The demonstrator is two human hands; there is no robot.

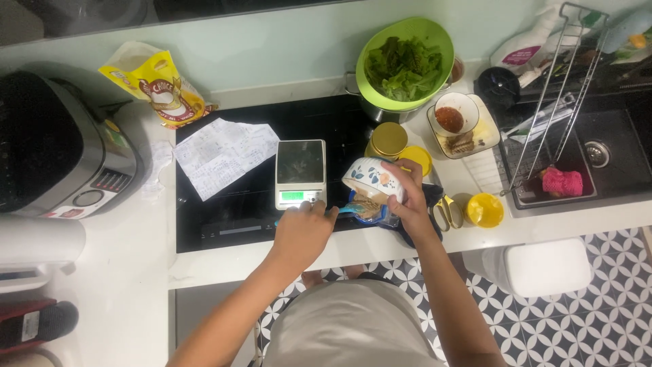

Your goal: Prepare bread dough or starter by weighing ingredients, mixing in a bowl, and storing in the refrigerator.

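Observation:
My right hand (405,197) grips a white bowl with a flower pattern (370,178) and tilts it over a blue-rimmed container (369,209) on the counter. My left hand (303,230) rests at the front edge of a small kitchen scale (300,172), fingers on its lit green display, with a thin blue-handled utensil (345,210) beside the fingers. The scale stands on the black cooktop (238,204).
A green bowl of leafy greens (405,62) sits on a pot at the back. Gold-lidded jars (388,140), a yellow lid (485,209), scissors (446,213), a dish with sauce (456,115), paper notes (223,155), a yellow bag (159,85), an appliance (61,146) and the sink (598,153) surround the area.

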